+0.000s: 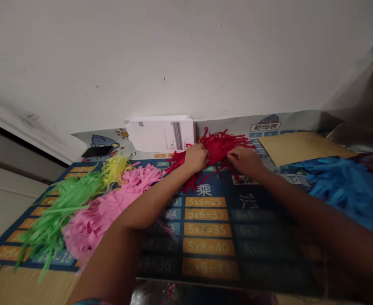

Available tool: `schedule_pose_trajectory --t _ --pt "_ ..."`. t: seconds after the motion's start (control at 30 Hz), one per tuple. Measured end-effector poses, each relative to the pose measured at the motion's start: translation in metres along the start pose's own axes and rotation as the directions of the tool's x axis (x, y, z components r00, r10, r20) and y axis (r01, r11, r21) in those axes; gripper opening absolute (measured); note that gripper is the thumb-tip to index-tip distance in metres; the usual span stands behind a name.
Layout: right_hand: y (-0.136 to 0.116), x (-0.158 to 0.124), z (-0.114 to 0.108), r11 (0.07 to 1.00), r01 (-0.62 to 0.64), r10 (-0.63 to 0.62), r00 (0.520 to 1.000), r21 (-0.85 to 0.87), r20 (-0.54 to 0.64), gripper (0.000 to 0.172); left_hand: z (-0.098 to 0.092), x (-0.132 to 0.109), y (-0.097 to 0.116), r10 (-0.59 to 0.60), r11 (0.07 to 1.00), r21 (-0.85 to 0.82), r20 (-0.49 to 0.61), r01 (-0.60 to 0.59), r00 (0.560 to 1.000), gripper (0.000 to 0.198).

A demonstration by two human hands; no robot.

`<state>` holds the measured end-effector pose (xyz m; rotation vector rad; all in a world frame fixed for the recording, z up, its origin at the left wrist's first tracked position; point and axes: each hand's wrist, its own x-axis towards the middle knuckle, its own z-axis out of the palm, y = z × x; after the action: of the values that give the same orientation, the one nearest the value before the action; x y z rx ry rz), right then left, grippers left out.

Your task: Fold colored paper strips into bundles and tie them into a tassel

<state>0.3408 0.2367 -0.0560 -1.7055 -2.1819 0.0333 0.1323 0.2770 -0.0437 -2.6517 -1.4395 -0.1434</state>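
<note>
Red fringed paper (219, 146), cut into thin strips at its ends, lies bunched on the printed mat near the wall. My left hand (196, 159) rests on its left part, fingers curled and closed on the paper. At its right side my right hand (245, 161) pinches a few red strips between thumb and forefinger; the other fingers are bent. Just behind the left hand stands a white box (161, 133) with a barcode. Pink fringed paper (110, 212) lies by my left forearm, partly hidden by it.
Green fringed paper (68, 199) and yellow fringed paper (114, 169) lie at the left. A black phone (98, 151) is near the wall. At the right are a tan sheet (303, 147) and blue fringed paper (348, 186). The multiplication mat (205, 258) covers the table, against a white wall (186, 63).
</note>
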Motion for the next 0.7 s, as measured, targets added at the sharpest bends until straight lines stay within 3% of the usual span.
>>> schedule_pose_trajectory --t 0.13,0.2,0.3,0.4,0.5,0.57,0.63,0.7 --pt "-0.025 -0.004 0.016 0.967 0.254 -0.252 0.960 0.001 0.118 0.034 -0.011 0.006 0.002 -0.051 0.999 -0.003 -0.003 0.051 0.999 0.022" --pt "-0.037 -0.004 0.026 0.947 0.320 -0.315 0.936 -0.006 0.158 0.047 -0.024 0.015 -0.004 -0.115 0.993 -0.014 -0.022 0.114 0.993 0.024" --pt "-0.049 -0.001 0.037 0.957 0.287 -0.276 0.948 -0.049 0.157 0.065 -0.040 0.027 -0.012 -0.250 0.968 -0.032 -0.082 0.248 0.965 0.036" --pt "-0.053 0.003 0.041 0.968 0.238 -0.223 0.962 -0.084 0.155 0.068 -0.044 0.030 -0.015 -0.346 0.933 -0.146 -0.116 0.328 0.931 0.039" --pt "-0.054 0.007 0.042 0.970 0.217 -0.199 0.967 -0.110 0.161 0.068 -0.042 0.028 -0.020 -0.350 0.917 -0.240 -0.098 0.319 0.932 0.034" --pt "-0.054 0.008 0.043 0.971 0.206 -0.184 0.969 -0.122 0.167 0.067 -0.050 0.029 -0.033 -0.372 0.907 -0.256 -0.112 0.335 0.922 0.019" --pt "-0.054 0.009 0.044 0.973 0.193 -0.170 0.970 -0.128 0.172 0.067 -0.069 0.029 -0.053 -0.431 0.882 -0.287 -0.172 0.374 0.886 0.008" --pt "-0.056 0.009 0.046 0.975 0.185 -0.162 0.972 -0.124 0.171 0.066 -0.101 0.026 -0.078 -0.496 0.855 -0.319 -0.274 0.408 0.824 0.012"
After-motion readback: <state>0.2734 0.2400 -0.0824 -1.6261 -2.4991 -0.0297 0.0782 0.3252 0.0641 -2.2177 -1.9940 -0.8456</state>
